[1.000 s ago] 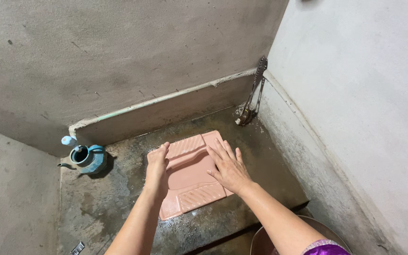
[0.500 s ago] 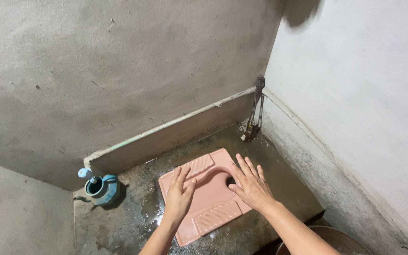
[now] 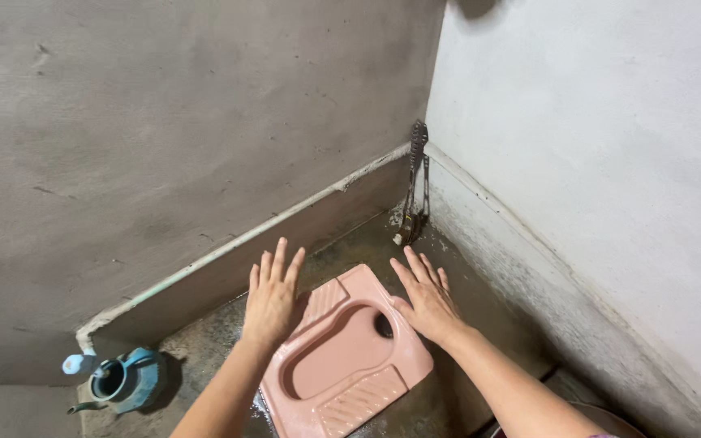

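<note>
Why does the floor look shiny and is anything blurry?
Head view: the grey concrete floor is wet, so it glints beside the pink ceramic squat pan; both open hands, left hand and right hand, look sharp; soft even light, with a dark shadow at the top corner.

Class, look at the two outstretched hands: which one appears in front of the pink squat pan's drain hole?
The right hand: the squat pan has its dark hole just beside that palm, whereas the left hand overlaps the opposite ribbed footrest.
</note>
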